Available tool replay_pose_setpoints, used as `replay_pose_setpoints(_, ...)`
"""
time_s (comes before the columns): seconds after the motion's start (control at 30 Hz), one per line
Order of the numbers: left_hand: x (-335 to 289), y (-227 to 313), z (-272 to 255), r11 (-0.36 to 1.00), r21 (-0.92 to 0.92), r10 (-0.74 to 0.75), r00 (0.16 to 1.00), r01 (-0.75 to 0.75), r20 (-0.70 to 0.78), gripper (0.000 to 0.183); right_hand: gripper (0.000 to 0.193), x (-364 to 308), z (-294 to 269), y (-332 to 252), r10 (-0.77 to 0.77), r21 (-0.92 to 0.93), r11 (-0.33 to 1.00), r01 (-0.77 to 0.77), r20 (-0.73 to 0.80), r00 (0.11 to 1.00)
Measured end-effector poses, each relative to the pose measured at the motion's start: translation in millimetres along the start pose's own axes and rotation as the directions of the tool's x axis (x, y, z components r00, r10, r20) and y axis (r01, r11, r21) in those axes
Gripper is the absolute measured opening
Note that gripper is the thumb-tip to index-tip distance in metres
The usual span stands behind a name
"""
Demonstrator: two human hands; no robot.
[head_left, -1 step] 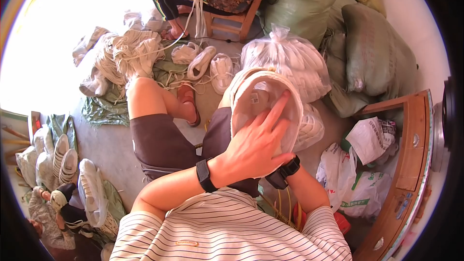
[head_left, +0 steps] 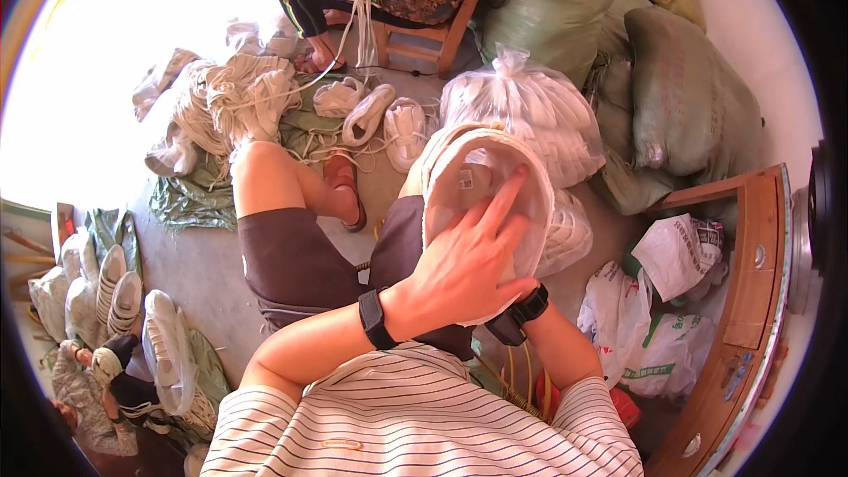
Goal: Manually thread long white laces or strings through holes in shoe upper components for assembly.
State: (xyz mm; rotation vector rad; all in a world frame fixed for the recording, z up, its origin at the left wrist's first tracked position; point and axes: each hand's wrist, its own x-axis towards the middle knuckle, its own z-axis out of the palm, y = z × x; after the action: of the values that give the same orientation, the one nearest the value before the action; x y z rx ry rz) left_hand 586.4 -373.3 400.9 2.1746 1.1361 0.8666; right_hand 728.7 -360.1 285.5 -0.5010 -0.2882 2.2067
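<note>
Nothing visibly moved — left hand (head_left: 464,267) spread inside shoe rim (head_left: 546,208) — right hand's state hidden.

Dressed in a loose off-white short-sleeved shirt (head_left: 389,411), ringed with thin dark stripes and marked on the front with a small orange oval patch (head_left: 342,444). Clad below in plain dark brown shorts (head_left: 296,252), ending around the knees. Strapped at the left wrist with a wide black wristband (head_left: 377,322), at the right with another black wristband (head_left: 532,303), bulkier and blockier. Shod on the left foot in a reddish-brown open sandal (head_left: 339,165)
</note>
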Motion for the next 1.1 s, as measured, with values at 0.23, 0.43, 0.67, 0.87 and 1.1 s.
replay_pose_setpoints(0.23, -5.8, -1.9, 2.9, 0.995, -0.011, -0.103, 0.995, 0.103, -0.008, 0.053, 0.045, 18.5, 2.8, 7.5, 0.004, -0.005, 1.0, -0.004, 0.001, 1.0)
replay_pose_setpoints(0.43, -4.9, -3.7, 0.9, 0.998, -0.064, -0.033, 0.997, 0.028, -0.065, 0.05, 0.045, 3.8, -3.3, 18.8, 0.006, -0.01, 1.0, -0.006, -0.005, 1.0)
replay_pose_setpoints(0.67, 1.0, -15.0, -0.1, 0.75, -0.629, -0.336, 0.937, 0.204, -0.097, 0.031, 0.044, -8.0, -16.2, 7.1, 0.01, -0.013, 1.0, -0.01, -0.008, 1.0)
replay_pose_setpoints(0.87, 0.5, -17.8, 5.9, 0.328, -0.945, -0.343, 0.933, 0.012, -0.107, 0.033, 0.044, -2.8, -20.2, 8.7, 0.012, -0.014, 1.0, -0.012, -0.011, 1.0)
replay_pose_setpoints(1.1, -3.0, -21.1, 7.3, 0.144, -0.988, -0.332, 0.937, -0.062, -0.107, 0.035, 0.043, -1.9, -25.8, 14.2, 0.012, -0.015, 1.0, -0.012, -0.017, 1.0)
